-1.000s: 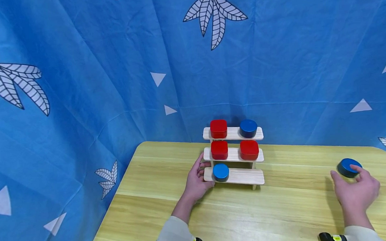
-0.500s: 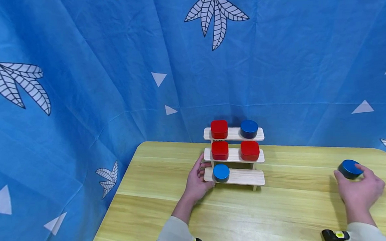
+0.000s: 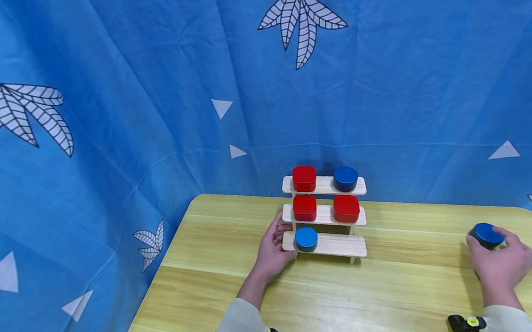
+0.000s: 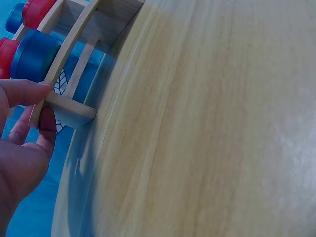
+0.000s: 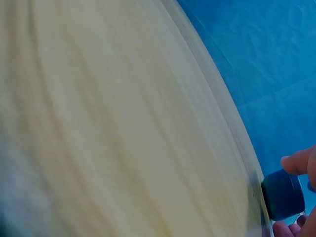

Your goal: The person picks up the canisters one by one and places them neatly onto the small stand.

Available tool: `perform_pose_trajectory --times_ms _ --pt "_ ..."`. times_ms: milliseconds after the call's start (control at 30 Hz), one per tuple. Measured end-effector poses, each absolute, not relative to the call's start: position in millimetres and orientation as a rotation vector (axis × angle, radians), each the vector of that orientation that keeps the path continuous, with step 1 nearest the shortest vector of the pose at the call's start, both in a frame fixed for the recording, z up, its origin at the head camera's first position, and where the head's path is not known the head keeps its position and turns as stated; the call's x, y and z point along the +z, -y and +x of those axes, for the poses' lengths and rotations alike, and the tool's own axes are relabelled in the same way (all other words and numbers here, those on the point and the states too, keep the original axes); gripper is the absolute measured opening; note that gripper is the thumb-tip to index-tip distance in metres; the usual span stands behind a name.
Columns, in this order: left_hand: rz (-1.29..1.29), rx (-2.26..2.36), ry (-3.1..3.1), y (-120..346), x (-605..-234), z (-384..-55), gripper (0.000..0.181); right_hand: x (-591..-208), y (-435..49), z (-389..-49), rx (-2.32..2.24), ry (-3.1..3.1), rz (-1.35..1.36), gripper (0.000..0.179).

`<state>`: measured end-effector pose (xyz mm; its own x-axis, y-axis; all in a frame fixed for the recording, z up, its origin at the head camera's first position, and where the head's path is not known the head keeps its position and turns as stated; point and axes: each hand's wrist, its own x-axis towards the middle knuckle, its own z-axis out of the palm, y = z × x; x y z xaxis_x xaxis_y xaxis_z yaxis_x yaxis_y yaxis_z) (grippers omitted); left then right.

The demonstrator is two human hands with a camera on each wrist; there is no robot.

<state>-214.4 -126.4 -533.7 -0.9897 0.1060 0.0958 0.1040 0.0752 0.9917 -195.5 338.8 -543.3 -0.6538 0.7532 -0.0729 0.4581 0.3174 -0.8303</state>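
Observation:
In the head view, a three-tier wooden stand (image 3: pixel 338 244) carries red square tins and blue round tins. My left hand (image 3: pixel 270 253) grips the left end of its lowest shelf, with the thumb over the board and fingers beneath in the left wrist view. On that shelf sits a light blue round tin (image 3: pixel 306 239), close to my left thumb. Far to the right, my right hand (image 3: pixel 501 261) holds another blue round tin (image 5: pixel 282 195) between thumb and fingers. The right wrist view has this tin close at the table surface, part of the hand cut off by the frame.
Red tins (image 3: pixel 304 179) and a dark blue tin (image 3: pixel 345 178) stand on the upper shelves. The wooden table (image 3: pixel 345 302) has rounded back corners. A blue patterned cloth (image 3: pixel 402 88) hangs behind it and down its left side.
My right thumb and fingers have closed around the blue round tin from an open reach beside it. The left hand keeps its grip; the head view has shifted slightly.

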Motion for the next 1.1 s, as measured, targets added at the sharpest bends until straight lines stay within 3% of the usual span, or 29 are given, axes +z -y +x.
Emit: perform_pose_trajectory --times_ms 1100 --pt "0.188 2.102 -2.323 128 -536 -216 0.112 -548 -349 -210 1.181 2.336 -1.047 0.065"
